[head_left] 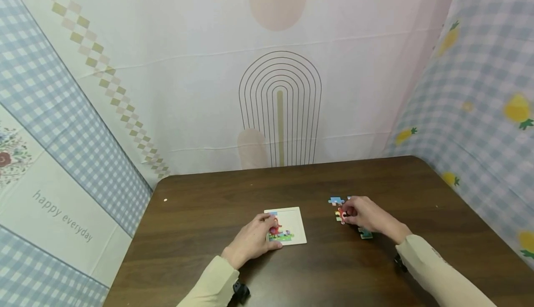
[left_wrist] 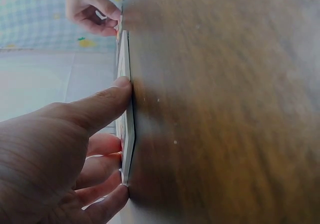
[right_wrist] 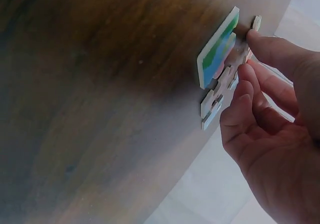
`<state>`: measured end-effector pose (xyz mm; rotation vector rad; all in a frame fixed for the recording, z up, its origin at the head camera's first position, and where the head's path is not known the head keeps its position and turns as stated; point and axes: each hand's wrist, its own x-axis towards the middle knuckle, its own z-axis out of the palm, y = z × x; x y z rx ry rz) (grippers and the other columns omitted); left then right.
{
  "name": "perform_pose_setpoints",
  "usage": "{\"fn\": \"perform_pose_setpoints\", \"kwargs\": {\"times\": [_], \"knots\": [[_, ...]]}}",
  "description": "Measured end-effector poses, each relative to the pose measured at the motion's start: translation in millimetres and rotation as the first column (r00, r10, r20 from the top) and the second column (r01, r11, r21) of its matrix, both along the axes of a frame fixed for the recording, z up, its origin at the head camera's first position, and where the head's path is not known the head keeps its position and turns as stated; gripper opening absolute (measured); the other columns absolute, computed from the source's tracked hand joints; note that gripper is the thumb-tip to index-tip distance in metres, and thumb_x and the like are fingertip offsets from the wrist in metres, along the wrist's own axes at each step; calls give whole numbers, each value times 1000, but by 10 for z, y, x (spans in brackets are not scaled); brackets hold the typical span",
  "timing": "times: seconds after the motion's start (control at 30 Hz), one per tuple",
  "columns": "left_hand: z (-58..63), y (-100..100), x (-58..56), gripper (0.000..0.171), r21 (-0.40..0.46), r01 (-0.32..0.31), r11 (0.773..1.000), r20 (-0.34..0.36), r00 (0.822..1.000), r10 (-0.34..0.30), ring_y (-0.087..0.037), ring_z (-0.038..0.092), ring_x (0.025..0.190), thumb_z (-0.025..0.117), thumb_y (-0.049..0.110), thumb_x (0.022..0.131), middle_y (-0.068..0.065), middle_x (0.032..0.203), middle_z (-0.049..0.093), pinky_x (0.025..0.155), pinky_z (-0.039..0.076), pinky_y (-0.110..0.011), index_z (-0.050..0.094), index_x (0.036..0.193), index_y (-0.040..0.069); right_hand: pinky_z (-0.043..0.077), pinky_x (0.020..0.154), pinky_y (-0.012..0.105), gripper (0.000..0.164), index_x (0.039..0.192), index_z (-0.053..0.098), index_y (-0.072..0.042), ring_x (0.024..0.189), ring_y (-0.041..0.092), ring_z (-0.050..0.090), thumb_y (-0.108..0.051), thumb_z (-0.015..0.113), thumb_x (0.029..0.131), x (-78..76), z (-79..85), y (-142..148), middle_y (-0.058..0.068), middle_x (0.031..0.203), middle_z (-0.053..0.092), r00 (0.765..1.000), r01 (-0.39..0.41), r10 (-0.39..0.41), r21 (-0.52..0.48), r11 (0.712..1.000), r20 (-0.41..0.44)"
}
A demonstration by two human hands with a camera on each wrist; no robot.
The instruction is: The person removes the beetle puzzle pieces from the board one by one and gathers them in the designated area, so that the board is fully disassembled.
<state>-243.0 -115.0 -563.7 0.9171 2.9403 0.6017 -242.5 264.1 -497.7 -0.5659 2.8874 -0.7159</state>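
Note:
A square white puzzle board (head_left: 297, 221) lies on the table, with joined picture pieces showing a red figure on its left part. My left hand (head_left: 252, 239) holds the board by its left side, thumb at the near edge and fingertips along the far left; the left wrist view shows the board edge-on (left_wrist: 131, 126). To the right, my right hand (head_left: 369, 214) pinches a red jigsaw piece (head_left: 340, 214) with thumb and fingers, at table level. A blue piece (head_left: 335, 201) lies just beyond it. A green-and-blue piece (right_wrist: 216, 51) lies beside the right hand, partly covered in the head view.
The brown wooden table (head_left: 200, 223) has rounded far corners. A pale patterned cloth (head_left: 200, 103) hangs behind it, with checked cloths at both sides. A tiny white speck (head_left: 165, 200) lies near the far left corner.

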Motion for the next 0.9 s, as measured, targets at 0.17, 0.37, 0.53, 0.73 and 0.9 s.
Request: {"fn": "perform_pose_setpoints", "kwargs": {"times": [0.17,0.37,0.53,0.73,0.9], "knots": [[3,4,3,54,8,3,1000,0,1000,-3,-29,61,146,90,50,88,-11,147,70,105,61,-51,69,129,21,49,66,22,16,109,80,-1,77,7,55,-8,84,94,-22,-10,-1,-1,89,68,999,10,-10,-5,1000,33],[13,1,3,55,15,-1,1000,11,1000,1,-29,61,147,89,50,89,-12,149,68,107,60,-51,68,131,21,47,66,23,19,111,80,-1,77,8,53,-8,84,94,-11,8,1,-1,88,67,1000,13,-12,-20,1000,25],[12,1,4,56,1,-7,1000,14,1000,7,-29,60,147,89,51,89,-13,151,66,106,60,-51,68,132,22,46,66,22,21,112,80,1,77,8,53,-9,85,93,36,63,-89,0,87,66,999,25,-27,-70,997,-24],[-8,-5,-3,55,-6,-11,1000,7,1000,11,-29,60,147,89,52,89,-12,151,66,104,61,-51,68,131,22,51,69,22,25,112,80,2,80,5,57,-12,87,92,103,129,-362,-1,90,68,998,10,-17,-102,995,-65],[-21,-9,-11,54,6,-3,1000,10,1000,2,-29,60,148,89,51,89,-12,150,68,105,61,-51,68,130,22,50,72,23,23,111,81,-3,82,7,57,-15,87,93,154,135,-691,-2,93,69,999,6,-9,-88,996,-32]]}}
